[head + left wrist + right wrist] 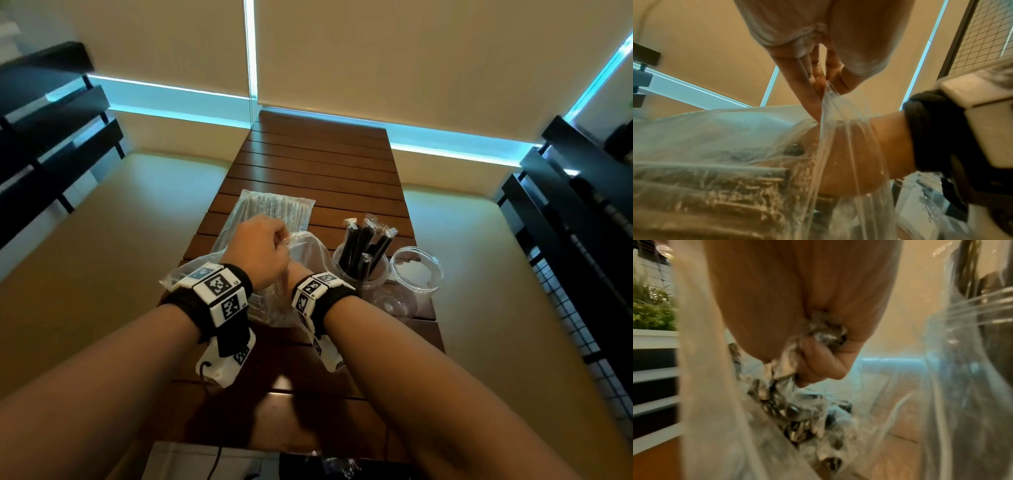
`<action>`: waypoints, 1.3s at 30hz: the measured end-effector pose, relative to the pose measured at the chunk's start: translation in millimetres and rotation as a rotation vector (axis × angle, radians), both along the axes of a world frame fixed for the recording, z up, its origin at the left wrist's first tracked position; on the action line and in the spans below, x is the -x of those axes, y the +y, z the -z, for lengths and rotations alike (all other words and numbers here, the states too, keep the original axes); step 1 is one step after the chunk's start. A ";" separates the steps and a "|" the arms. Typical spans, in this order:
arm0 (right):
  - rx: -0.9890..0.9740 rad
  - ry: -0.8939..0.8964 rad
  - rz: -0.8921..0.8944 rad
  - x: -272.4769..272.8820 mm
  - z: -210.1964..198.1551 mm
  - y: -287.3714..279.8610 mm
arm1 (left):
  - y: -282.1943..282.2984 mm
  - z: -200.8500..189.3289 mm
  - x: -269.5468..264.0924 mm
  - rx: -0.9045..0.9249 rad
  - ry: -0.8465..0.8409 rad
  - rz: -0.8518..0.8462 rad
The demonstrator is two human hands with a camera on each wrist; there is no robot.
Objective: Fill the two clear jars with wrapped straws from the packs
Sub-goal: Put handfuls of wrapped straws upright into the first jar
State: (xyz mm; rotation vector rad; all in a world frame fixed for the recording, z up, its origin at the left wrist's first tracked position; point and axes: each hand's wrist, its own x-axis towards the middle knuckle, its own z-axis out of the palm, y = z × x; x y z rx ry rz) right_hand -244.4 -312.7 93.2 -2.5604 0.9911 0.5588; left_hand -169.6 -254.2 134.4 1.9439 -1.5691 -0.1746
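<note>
An opened clear pack (310, 260) of black wrapped straws lies on the wooden table (318, 164). My left hand (274, 240) pinches the pack's plastic edge (830, 97) and lifts it. My right hand (818, 344) is inside the pack, its fingers curled round the crinkled ends of several wrapped straws (797, 415). In the head view only its wrist shows. A second, sealed pack (274, 209) lies just beyond. To the right stand a clear jar (359, 277) holding several wrapped straws (366, 243) and an empty clear jar (416, 274).
The table is narrow, and cream cushioned seats (102, 246) lie on both sides. Black slatted shelves (51, 130) stand at left, and a black wire-grid rack (582, 240) at right. Beyond the packs the table top is bare wood.
</note>
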 end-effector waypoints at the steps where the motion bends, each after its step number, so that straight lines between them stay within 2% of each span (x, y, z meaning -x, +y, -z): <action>1: 0.001 0.042 -0.041 1.2 -6.8 4.0 | 0.7 -1.5 -0.9 0.003 0.006 -0.019; 2: -0.025 0.035 0.006 1.7 -12.4 6.0 | 1.5 -2.7 -2.1 0.004 0.011 -0.034; 3: -0.050 -0.054 0.090 2.8 -20.4 11.3 | 2.5 -3.2 -3.6 0.002 0.014 -0.047; 7: 0.116 -0.103 -0.008 11.1 -40.3 13.3 | 7.2 -3.1 -11.7 -0.022 0.021 -0.117; 9: 0.132 -0.073 -0.028 6.4 -50.7 7.5 | 6.9 -0.9 -17.9 -0.041 0.044 -0.172; 13: 0.200 0.082 -0.122 12.6 -101.8 -1.1 | 2.2 6.9 -27.9 -0.098 0.117 -0.279; 17: 0.247 0.210 -0.155 28.1 -150.2 -8.4 | -3.3 11.3 -28.0 -0.139 0.305 -0.347; 19: 0.248 0.235 -0.140 37.7 -170.6 -11.5 | -5.2 12.8 -25.2 -0.160 0.346 -0.368; 24: 0.211 0.246 -0.075 66.6 -213.5 -14.1 | -6.0 18.0 -16.8 -0.204 0.318 -0.403; 28: 0.219 0.159 -0.018 88.8 -242.9 -13.8 | -5.0 24.9 -10.2 -0.262 0.262 -0.395; 33: 0.207 0.015 0.035 95.4 -237.3 -15.8 | 0.9 21.6 -4.9 -0.312 0.271 -0.367; 39: 0.074 -0.240 0.091 102.0 -200.7 -19.0 | -8.8 -4.2 -3.1 -0.231 0.629 -0.147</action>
